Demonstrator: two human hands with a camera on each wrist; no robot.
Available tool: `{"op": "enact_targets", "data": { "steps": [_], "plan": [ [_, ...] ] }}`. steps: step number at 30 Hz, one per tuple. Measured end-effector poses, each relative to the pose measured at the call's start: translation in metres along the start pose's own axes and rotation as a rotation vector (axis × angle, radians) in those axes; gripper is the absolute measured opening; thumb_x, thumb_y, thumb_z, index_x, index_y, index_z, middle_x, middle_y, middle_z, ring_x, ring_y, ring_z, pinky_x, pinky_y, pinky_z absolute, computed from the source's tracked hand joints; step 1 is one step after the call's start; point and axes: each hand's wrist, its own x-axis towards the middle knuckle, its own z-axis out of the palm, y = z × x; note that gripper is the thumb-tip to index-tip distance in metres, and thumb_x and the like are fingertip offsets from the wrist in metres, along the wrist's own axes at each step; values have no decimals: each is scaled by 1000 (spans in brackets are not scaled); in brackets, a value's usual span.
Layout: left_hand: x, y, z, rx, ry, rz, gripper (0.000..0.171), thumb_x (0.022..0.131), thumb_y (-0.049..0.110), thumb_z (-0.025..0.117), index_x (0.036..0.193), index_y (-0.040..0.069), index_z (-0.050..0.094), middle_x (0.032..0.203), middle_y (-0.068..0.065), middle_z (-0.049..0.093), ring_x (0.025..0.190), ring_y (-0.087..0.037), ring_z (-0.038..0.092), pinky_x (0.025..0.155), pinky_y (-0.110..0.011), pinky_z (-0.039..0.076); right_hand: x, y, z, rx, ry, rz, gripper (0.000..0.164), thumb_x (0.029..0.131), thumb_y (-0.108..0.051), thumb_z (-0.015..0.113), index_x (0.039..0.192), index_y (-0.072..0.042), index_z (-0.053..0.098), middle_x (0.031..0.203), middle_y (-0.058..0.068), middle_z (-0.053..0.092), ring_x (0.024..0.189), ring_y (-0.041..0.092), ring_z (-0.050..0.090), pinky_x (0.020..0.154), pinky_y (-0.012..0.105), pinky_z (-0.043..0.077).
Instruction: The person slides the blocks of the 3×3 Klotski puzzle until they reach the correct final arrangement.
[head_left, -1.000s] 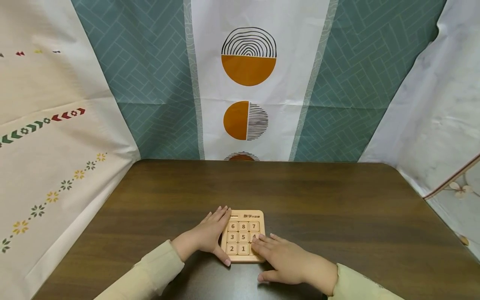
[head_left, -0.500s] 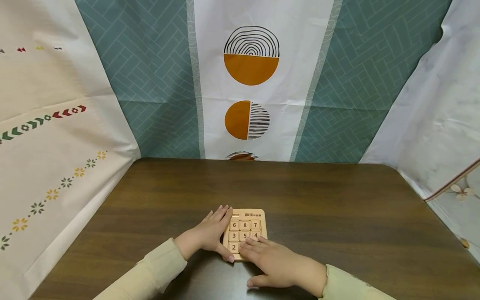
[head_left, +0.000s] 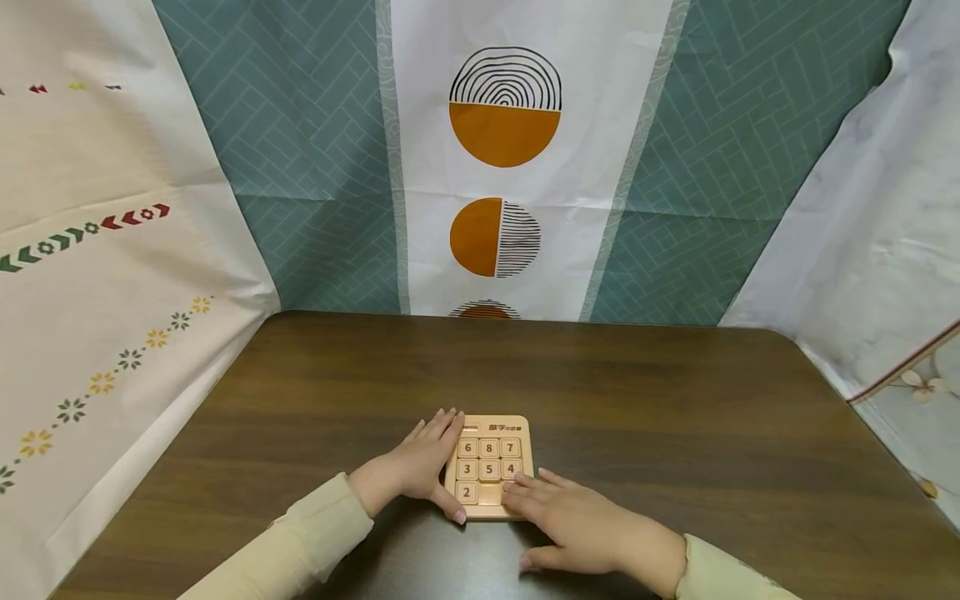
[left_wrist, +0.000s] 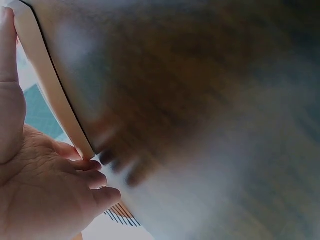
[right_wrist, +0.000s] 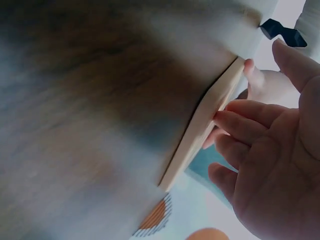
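Note:
A wooden number slide puzzle (head_left: 487, 513) lies flat on the table, its tiles printed with digits. My left hand (head_left: 417, 463) holds its left side, thumb at the near corner and fingers along the far part of the edge; its frame (left_wrist: 56, 82) shows between thumb and fingers in the left wrist view. The middle slot (head_left: 491, 494) of the near row is bare, beside the 2 tile (head_left: 467, 492). Straight fingertips of my right hand (head_left: 577, 527) rest on the near right corner, covering that slot. In the right wrist view, the right hand (right_wrist: 272, 155) reaches over the puzzle's edge.
The dark brown wooden table (head_left: 675, 400) spreads around the puzzle. A teal and white patterned cloth (head_left: 322, 167) hangs behind it, with pale cloths on the left (head_left: 112, 333) and right (head_left: 862, 250).
The right hand moved left over the near row, then back right. The 1 tile has left the middle near slot, which is now bare. The left hand stays on the puzzle's left side.

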Motion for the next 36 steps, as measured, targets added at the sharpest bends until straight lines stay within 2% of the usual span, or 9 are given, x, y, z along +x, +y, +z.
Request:
{"op": "enact_targets", "data": {
  "steps": [9, 13, 19, 29, 36],
  "plan": [
    [1, 1, 4, -17, 3, 18, 134, 54, 54, 87, 149, -7, 16, 155, -27, 16, 144, -40, 12, 115, -54, 16, 27, -13, 4, -39, 12, -95, 66, 93, -54, 49, 142, -10, 44, 147, 5, 44, 139, 22, 36, 111, 41, 32],
    [1, 3, 6, -23, -5, 24, 134, 54, 53, 88, 149, -7, 15, 155, -27, 15, 144, -40, 12, 115, -55, 16, 33, -16, 4, -32, -15, -102, 67, 94, -55, 47, 143, -10, 42, 147, 3, 43, 140, 21, 35, 111, 40, 32],
    [-1, 2, 3, -19, -5, 11, 132, 55, 53, 87, 149, -7, 15, 155, -26, 15, 145, -40, 12, 115, -54, 16, 30, -12, 3, -8, -34, -82, 67, 93, -54, 49, 143, -10, 43, 148, 3, 42, 140, 20, 34, 112, 40, 31],
    [0, 1, 1, -28, -8, -14, 134, 54, 54, 87, 149, -6, 15, 155, -26, 15, 145, -38, 12, 115, -53, 15, 13, -3, 1, 38, -26, -41, 64, 92, -51, 53, 141, -10, 45, 145, 4, 47, 138, 21, 37, 111, 42, 32],
    [1, 1, 1, -16, -8, -15, 134, 54, 55, 87, 149, -6, 15, 155, -26, 15, 145, -38, 12, 115, -53, 15, 27, 1, -1, 43, -6, -29, 67, 93, -50, 53, 143, -7, 41, 146, 9, 44, 139, 24, 36, 112, 43, 31]
  ]
}}
